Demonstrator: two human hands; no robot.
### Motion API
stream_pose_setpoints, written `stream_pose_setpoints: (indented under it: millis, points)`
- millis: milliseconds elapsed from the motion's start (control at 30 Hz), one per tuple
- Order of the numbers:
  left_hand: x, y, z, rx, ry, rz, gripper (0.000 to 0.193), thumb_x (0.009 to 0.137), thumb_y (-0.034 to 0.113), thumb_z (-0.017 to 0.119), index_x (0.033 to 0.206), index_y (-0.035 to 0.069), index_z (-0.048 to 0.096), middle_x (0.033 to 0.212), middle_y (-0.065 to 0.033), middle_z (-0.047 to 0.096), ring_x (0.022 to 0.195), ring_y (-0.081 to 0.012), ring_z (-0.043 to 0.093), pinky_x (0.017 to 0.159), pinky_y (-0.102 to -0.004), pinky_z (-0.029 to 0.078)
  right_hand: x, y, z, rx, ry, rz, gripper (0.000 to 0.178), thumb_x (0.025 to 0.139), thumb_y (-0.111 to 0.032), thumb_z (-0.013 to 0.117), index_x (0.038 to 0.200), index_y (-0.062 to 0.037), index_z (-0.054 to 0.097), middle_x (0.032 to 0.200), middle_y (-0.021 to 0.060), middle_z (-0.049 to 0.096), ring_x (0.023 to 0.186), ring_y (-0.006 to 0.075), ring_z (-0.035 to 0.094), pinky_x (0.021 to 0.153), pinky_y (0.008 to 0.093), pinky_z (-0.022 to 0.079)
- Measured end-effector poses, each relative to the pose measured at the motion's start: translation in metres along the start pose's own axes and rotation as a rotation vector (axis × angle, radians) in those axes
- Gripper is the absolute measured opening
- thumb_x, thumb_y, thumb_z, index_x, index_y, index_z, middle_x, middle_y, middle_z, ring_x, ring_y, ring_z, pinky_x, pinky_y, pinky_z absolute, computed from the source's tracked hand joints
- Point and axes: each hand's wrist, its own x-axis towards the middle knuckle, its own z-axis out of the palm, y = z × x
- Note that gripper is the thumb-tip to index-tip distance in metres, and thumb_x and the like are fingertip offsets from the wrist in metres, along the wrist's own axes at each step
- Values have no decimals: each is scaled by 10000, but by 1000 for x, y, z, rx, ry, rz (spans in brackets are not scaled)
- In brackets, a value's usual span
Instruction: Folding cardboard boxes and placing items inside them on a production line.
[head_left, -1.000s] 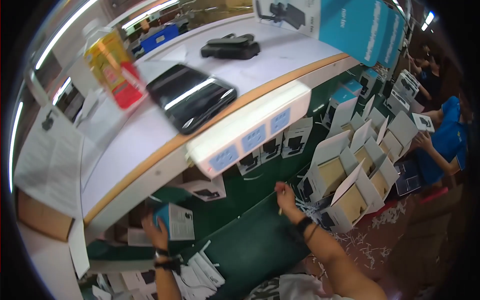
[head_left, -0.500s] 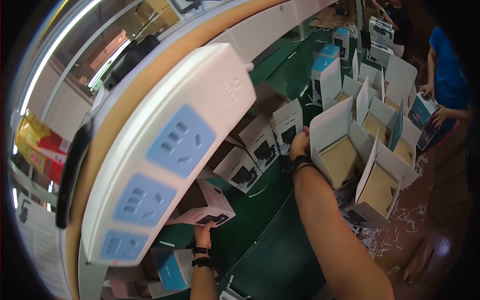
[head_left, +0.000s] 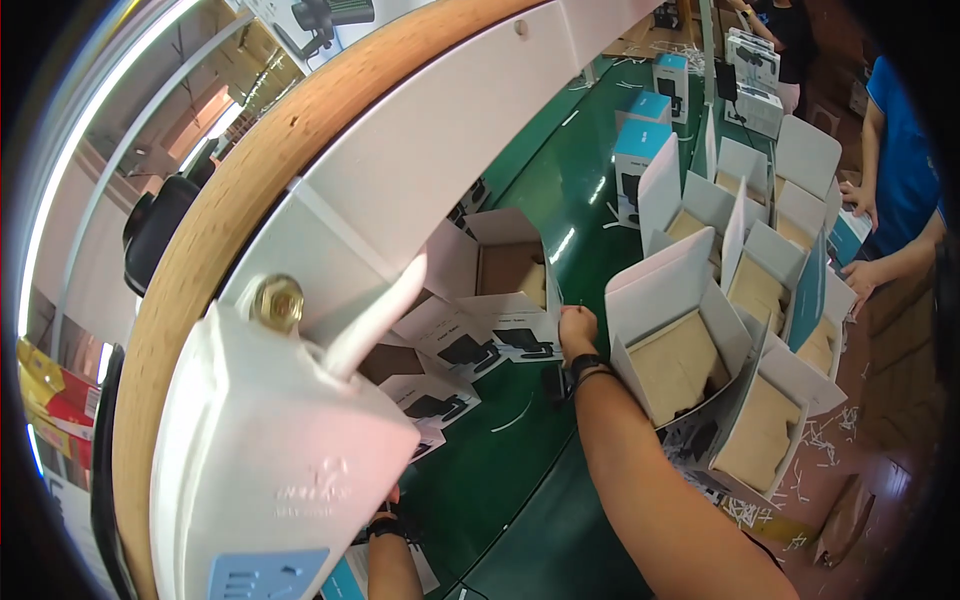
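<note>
My right hand (head_left: 577,330) is closed at the right edge of an open white carton (head_left: 525,335), which has a dark device pictured on its front and a brown insert inside. More open white cartons (head_left: 465,350) stand in a row to its left, under the shelf. My left hand (head_left: 388,508) is low, mostly hidden behind a white power strip (head_left: 290,470); its fingers cannot be made out. Near it are the edge of another carton (head_left: 428,440) and a blue-and-white box (head_left: 345,580).
Right of my right arm, open cartons with brown cardboard inserts (head_left: 670,365) crowd the green table (head_left: 540,440). Closed blue-topped boxes (head_left: 640,150) stand farther back. A wood-edged shelf (head_left: 300,120) overhangs on the left. A co-worker in blue (head_left: 900,150) handles a blue-and-white box (head_left: 850,235). Paper shreds litter the floor.
The view has shifted, so the power strip sits lower. My right hand has moved nearer me and left along the carton row. My left hand, earlier visible on a carton, is now mostly hidden.
</note>
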Motion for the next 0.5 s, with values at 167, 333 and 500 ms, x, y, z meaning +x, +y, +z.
stream_pose_setpoints:
  millis: [167,333,500]
  points:
    - [-2,34,11,-234,119,-226,422,932,25,600,1338,134,590,1184,-44,681,994,-186,672,779,-330,525,19,-21,3,-103,-33,171,283,850,-108,564,921,-123,837,974,96,799,901,247,738,848,343,564]
    - [-114,22,13,139,330,146,307,932,71,618,1234,105,580,1060,-50,645,923,-171,647,765,-317,511,45,24,6,193,-46,128,275,868,-80,558,936,-72,824,987,107,795,902,244,732,855,343,559]
    - [-168,172,265,950,-51,1005,181,898,25,717,1053,8,625,1051,-139,638,1018,-324,616,945,-448,504,59,49,20,676,87,174,292,890,-30,528,999,-8,798,981,126,784,898,242,723,847,340,558]
